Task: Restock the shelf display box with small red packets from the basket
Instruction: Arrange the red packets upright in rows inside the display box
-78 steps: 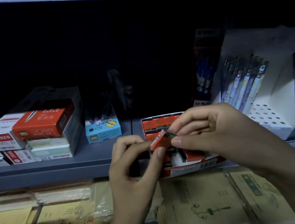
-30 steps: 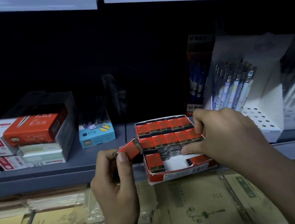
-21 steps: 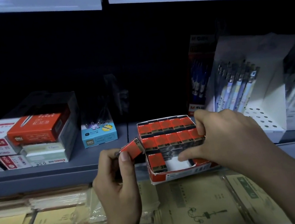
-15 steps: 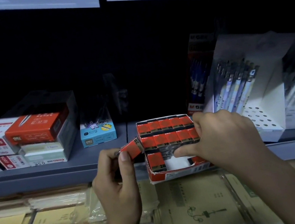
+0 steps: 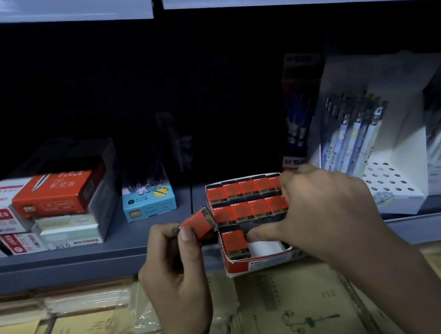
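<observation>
Left hand (image 5: 172,266): raised just left of the box (image 5: 260,264), thumb and curled fingers pinching one red packet (image 5: 198,223). Packet tilted, "2B" end uppermost, beside the box's left wall; touching or not, cannot tell.

Right hand (image 5: 323,207): over the box's right side, fingers curled across the right ends of the rows, thumb reaching into the front gap. Anything gripped underneath: cannot tell, hidden by the hand.

Box: on the front edge of the grey shelf (image 5: 80,250). Two full back rows of packets (image 5: 246,188) standing upright; one packet (image 5: 236,245) at the left of the front row; white floor (image 5: 263,247) bare next to it.

Also on the shelf: stacked pen boxes (image 5: 50,196) far left, small blue box (image 5: 149,204) between them and the box, white pen stand (image 5: 392,180) to the right. Below the shelf: wrapped notebooks (image 5: 298,315).
</observation>
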`<state>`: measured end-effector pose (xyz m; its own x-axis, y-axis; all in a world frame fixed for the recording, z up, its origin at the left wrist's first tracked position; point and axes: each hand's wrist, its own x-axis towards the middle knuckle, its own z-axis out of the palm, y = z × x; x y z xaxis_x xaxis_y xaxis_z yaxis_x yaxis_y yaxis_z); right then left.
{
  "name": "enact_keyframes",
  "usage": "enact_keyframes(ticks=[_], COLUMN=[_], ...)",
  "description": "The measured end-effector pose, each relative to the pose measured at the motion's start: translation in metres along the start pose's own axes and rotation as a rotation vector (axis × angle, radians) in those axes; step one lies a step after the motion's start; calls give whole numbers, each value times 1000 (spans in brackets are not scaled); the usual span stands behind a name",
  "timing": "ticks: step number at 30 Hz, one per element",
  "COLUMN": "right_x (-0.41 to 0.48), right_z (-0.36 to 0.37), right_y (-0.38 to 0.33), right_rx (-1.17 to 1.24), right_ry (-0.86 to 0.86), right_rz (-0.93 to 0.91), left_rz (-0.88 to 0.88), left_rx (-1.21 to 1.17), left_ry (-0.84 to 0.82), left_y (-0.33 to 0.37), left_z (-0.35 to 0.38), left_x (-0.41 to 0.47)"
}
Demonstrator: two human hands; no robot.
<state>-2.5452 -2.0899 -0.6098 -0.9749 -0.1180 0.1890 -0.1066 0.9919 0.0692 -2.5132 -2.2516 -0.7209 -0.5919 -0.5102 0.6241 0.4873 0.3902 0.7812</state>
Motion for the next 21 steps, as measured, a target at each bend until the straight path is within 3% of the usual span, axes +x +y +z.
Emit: enact_keyframes(ticks=[17, 21], right_x=[-3, -7], right_z=[-13, -18], right_y=[-2, 1], right_rx=[38, 36], right_ry=[-43, 60], right_rz=[20, -67], left_rz=[6, 0], left_rx=[-18, -24], left_ry=[-22, -27], left_y=[-3, -4], left_z=[-2, -2], left_x=[2, 2])
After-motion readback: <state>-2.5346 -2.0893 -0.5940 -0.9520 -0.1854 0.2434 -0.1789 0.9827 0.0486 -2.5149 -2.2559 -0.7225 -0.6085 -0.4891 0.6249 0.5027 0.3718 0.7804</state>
